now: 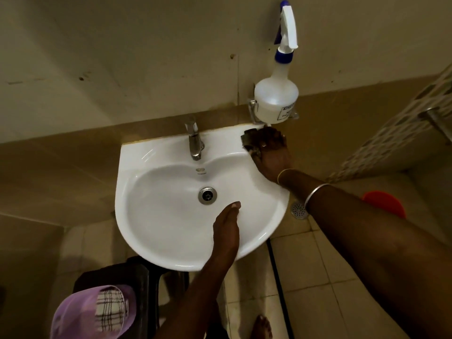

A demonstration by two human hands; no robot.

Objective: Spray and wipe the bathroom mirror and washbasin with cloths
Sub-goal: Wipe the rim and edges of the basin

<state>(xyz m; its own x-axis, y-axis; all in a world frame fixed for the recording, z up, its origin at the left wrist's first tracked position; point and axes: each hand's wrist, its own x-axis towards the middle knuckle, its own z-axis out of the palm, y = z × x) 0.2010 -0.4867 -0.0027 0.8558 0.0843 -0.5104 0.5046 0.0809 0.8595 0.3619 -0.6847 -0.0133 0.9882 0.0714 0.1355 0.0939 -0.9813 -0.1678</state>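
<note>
A white ceramic washbasin point(159, 223) with a chrome tap point(195, 140) hangs on a beige wall. Just behind its back right corner, a translucent white spray bottle point(276, 94) stands in a metal wall holder point(253, 111). On that corner, the right hand point(271, 155) bends its fingers over a dark cloth point(249, 138). The left hand point(226, 228) lies inside the bowl with fingers straight and together, holding nothing. The bottle's label is too blurred to read.
</note>
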